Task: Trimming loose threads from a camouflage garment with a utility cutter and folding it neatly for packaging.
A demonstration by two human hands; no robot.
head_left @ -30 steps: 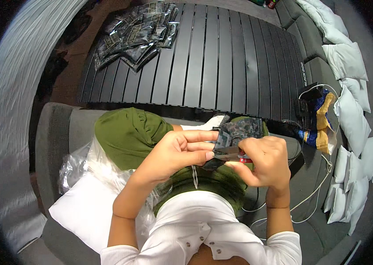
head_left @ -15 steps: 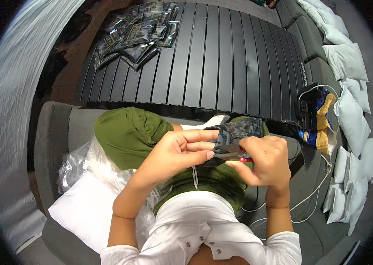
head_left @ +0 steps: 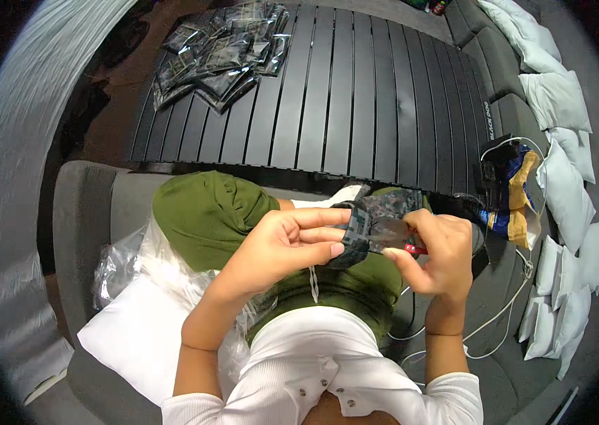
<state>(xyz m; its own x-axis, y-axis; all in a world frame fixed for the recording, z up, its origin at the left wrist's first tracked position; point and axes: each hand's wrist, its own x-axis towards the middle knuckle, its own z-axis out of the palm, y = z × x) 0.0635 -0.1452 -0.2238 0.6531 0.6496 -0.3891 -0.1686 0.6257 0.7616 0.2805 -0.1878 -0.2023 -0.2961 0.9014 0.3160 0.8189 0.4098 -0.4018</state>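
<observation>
Over my lap, my left hand (head_left: 289, 244) pinches the edge of a piece of digital-camouflage fabric (head_left: 357, 228) between thumb and fingers. Just right of it, my right hand (head_left: 441, 251) is closed on a small red-handled blade (head_left: 415, 248). Only a bit of the red handle shows, and the blade is smeared, so I cannot tell its exact kind. More camouflage fabric (head_left: 402, 204) lies on my right thigh behind the hands. A twisted pale drawstring (head_left: 314, 283) hangs below my left hand, over my green trousers (head_left: 204, 212).
Ahead stands a black slatted table (head_left: 356, 92), with a pile of dark plastic-wrapped packets (head_left: 225, 53) at its far left. White cushions line the right side. A blue and yellow bag (head_left: 522, 195) and white cables lie at right. Clear plastic and a white pillow (head_left: 133, 343) are at left.
My right hand has moved a little to the right with the red-handled blade, away from the left hand's fingertips. The camouflage fabric shows more between the hands. My left hand stays put.
</observation>
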